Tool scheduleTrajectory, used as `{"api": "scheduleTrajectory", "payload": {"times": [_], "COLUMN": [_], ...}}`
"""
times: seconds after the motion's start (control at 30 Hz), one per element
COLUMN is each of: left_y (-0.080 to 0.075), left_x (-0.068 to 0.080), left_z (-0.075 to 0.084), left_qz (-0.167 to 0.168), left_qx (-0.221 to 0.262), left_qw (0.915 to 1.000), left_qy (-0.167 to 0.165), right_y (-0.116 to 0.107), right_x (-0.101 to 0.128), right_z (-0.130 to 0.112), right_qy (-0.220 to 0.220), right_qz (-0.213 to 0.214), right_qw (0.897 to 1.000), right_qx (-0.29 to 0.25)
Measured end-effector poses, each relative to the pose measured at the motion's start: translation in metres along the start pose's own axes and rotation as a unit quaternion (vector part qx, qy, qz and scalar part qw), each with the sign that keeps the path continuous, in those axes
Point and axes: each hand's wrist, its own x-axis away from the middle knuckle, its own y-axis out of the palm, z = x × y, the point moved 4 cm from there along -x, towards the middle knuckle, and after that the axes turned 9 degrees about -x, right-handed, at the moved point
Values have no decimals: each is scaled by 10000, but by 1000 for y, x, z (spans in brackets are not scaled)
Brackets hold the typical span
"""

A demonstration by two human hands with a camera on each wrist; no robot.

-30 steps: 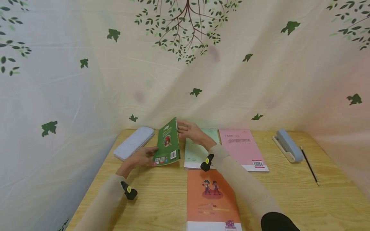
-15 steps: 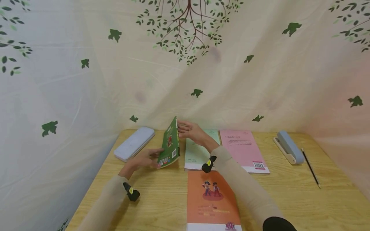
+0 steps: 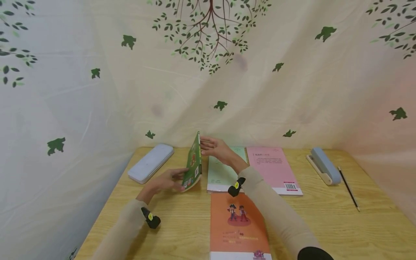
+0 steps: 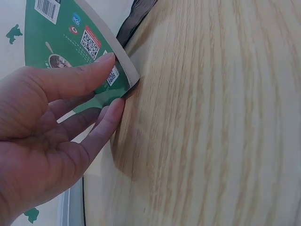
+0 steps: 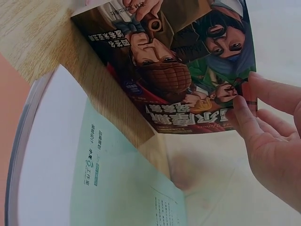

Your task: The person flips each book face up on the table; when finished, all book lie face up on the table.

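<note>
A green paperback book [image 3: 194,162] stands tilted almost upright at the table's far middle, its back cover towards the left. My left hand [image 3: 166,180] pinches its lower near corner; in the left wrist view the thumb [image 4: 89,75] lies on the back cover with fingers beneath the corner. On the other side, my right hand [image 3: 217,148] reaches out with fairly straight fingers that touch the front cover near its upper edge. That illustrated front cover [image 5: 155,66] shows in the right wrist view, fingertips [image 5: 240,106] over its edge.
Right of the green book lie a pale green book [image 3: 221,175] and a pink book [image 3: 271,168]. An orange book [image 3: 238,231] lies nearer. A pale blue case [image 3: 152,163] is at left, a blue stapler [image 3: 325,167] and a pencil [image 3: 349,189] at right. A patterned curtain [image 3: 182,90] hangs behind.
The green book has swung more upright, its back cover now seen nearly edge-on. My left hand has moved right with its lower corner; the right hand has barely moved.
</note>
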Motion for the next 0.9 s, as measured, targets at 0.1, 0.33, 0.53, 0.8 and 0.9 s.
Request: {"api": "scheduleTrajectory", "payload": {"times": [0.1, 0.33, 0.53, 0.8, 0.9], "left_y": [3, 8, 5, -19, -30], "left_x": [-2, -4, -5, -10, -11], "left_z": [-1, 2, 13, 38, 48], "left_qz": [8, -63, -88, 144, 300], "left_qx": [39, 461, 647, 1501, 1642], "left_qw": [10000, 9987, 9971, 9875, 9850], "left_qy": [-27, 200, 378, 450, 428], "right_y": [1, 7, 12, 20, 24], "right_x": [2, 5, 3, 1, -1], "right_z": [-1, -2, -1, 2, 3], "right_qy": [-29, -154, -198, -262, -291], "right_qz": [26, -4, 67, 101, 181], "right_qw": [10000, 9999, 9998, 9996, 9993], "right_qx": [8, -9, 25, 98, 175]}}
